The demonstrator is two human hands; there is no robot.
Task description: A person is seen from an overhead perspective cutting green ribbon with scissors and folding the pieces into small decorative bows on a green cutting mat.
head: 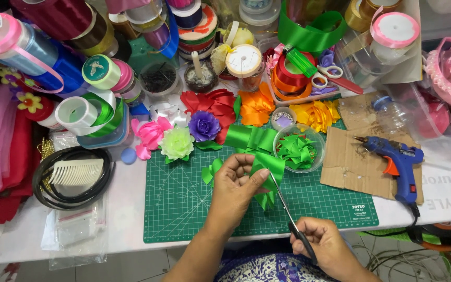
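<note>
Your left hand (238,183) pinches a folded green ribbon strip (267,167) up over the green cutting mat (184,209), so the scissors (283,203) clenched in your right hand (322,243) can reach its edge. Just beyond, a clear plastic bowl (299,148) holds cut green ribbon pieces, and a small round dish (283,118) holds beads.

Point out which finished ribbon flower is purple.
The purple flower, sitting between the pale green flower and the red flower at the cutting mat's top edge; no other is purple.
</note>
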